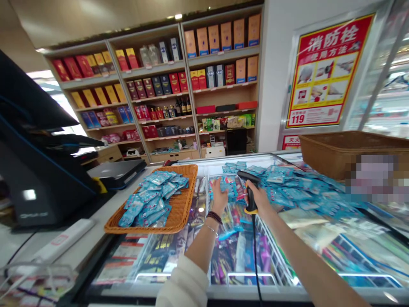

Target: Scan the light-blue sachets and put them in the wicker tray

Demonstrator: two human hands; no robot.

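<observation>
My left hand (pixel 220 195), wearing a dark bead bracelet and a thin bangle, reaches over the glass-topped freezer (pixel 204 294). Its fingers are apart above small blue packets (pixel 228 185); whether they touch one is unclear. My right hand (pixel 259 197) is wrapped round the handle of a black and yellow barcode scanner (pixel 251 194), whose cable hangs toward me. Right of the scanner, a large heap of blue packets (pixel 297 187) is spread on the glass. To the left, an orange wicker basket (pixel 185 204) holds a pile of similar packets (pixel 153 198).
A dark checkout terminal (pixel 35 170) and a flat counter scale (pixel 116 170) stand at the left. One brown basket (pixel 335 147) sits at the right, beyond the heap. Shelves of boxed goods (pixel 159 85) line the back wall. Wire baskets of frozen goods show under the glass.
</observation>
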